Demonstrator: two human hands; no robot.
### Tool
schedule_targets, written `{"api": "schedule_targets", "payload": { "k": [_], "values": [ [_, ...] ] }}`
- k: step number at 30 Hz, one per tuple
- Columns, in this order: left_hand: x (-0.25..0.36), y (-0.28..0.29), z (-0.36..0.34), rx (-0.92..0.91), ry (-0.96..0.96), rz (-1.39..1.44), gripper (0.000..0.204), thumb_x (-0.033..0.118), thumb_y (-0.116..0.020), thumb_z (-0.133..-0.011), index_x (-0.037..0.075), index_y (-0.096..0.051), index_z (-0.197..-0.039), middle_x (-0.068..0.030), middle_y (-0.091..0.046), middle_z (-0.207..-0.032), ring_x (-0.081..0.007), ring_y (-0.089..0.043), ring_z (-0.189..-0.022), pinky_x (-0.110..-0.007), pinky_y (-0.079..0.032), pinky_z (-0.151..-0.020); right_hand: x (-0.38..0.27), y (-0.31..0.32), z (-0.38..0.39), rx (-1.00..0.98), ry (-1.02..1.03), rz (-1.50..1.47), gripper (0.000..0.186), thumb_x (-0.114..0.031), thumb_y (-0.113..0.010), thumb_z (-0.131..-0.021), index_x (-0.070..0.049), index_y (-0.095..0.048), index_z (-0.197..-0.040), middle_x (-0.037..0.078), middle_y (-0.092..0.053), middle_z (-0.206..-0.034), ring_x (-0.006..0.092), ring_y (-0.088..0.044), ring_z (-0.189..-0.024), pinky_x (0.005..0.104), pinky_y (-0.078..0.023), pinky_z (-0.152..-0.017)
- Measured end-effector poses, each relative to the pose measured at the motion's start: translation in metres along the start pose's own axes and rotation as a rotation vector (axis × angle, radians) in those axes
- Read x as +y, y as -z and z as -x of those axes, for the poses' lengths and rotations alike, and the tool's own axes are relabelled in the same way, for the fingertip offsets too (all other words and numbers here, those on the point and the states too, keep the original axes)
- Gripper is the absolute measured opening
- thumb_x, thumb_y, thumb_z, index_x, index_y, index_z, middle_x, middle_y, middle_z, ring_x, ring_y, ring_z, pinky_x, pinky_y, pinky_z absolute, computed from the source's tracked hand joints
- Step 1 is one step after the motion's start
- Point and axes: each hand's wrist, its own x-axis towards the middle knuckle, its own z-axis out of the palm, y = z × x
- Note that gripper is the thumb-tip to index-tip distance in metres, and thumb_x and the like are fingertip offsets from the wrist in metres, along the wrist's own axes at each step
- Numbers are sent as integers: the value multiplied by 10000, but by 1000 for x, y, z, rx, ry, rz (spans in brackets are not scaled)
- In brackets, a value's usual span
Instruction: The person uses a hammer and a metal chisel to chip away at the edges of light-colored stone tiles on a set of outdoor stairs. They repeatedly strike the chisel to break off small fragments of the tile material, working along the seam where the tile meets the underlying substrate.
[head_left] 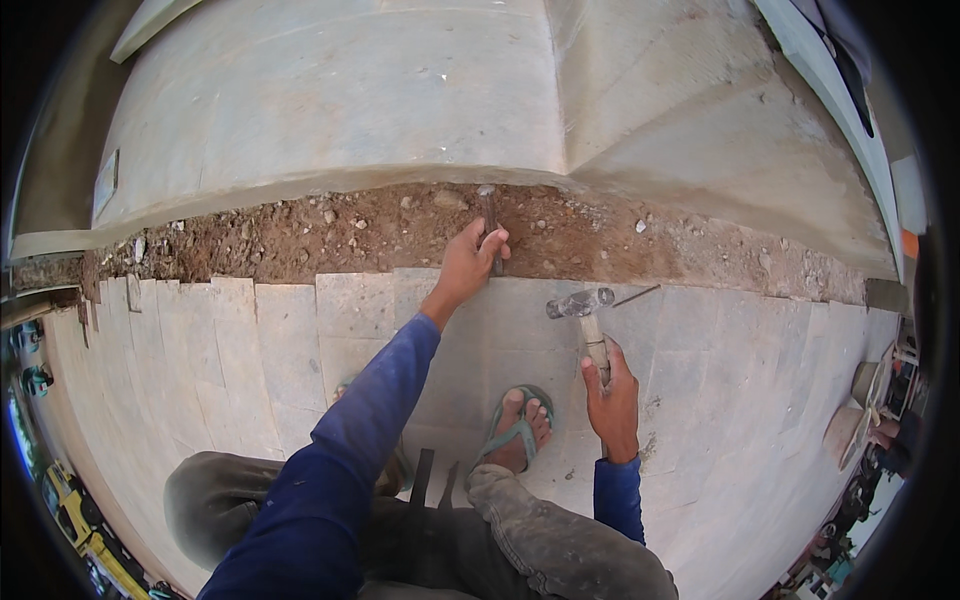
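Note:
My left hand (472, 262) is closed around a dark metal chisel (489, 210), at the far edge of the pale tiles (360, 310). The chisel's light, worn end points toward the far side, over a strip of broken reddish-brown earth (360, 235). My right hand (612, 400) grips a hammer (582, 304) by its pale wooden handle. The hammer's double-faced metal head is over the tiles, to the right of the chisel and apart from it. Just beyond the head, a thin dark rod (637, 296) shows against the tiles; what it is I cannot make out.
Beyond the earth strip rises a smooth grey concrete surface (350, 100) with a corner fold. Small stones (640, 227) lie in the soil. My sandalled foot (518, 428) rests on the tiles. A yellow vehicle (85, 525) stands far left; a person with a hat (845, 432) is far right.

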Motion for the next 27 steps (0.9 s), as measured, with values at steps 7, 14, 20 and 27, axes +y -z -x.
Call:
{"api": "schedule_targets", "payload": {
  "k": [7,14,20,27],
  "values": [
    [2,-4,4,25,29,-21,251,303,-630,-1000,58,-626,-944,-32,-688,-740,-160,-594,-665,-332,-473,-656,-88,7,-112,-16,609,160,455,-148,-586,-994,-33,-503,-1426,306,-673,-1026,467,-665,-924,475,-508,-770],
    [-1,1,5,-40,58,-10,233,289,-604,-1025,57,-624,-1034,-3,-687,-807,-98,-574,-782,-302,-467,-724,-154,13,-155,-199,497,443,459,-191,-601,-990,-85,-542,-1433,305,-650,-912,501,-612,-847,494,-480,-739],
    [-5,-4,7,6,9,19,264,316,-633,-998,58,-628,-943,-37,-683,-741,-153,-584,-665,-327,-467,-654,-156,4,-176,-235,556,538,449,-193,-596,-988,-100,-556,-1425,307,-652,-890,495,-621,-830,510,-485,-732],
    [0,10,6,-11,57,50,247,290,-637,-999,48,-623,-950,-27,-687,-767,-139,-594,-688,-322,-471,-664,-166,-8,-177,-238,647,677,416,-177,-579,-983,-50,-576,-1379,250,-685,-823,450,-664,-788,507,-521,-710]
  ]
}}
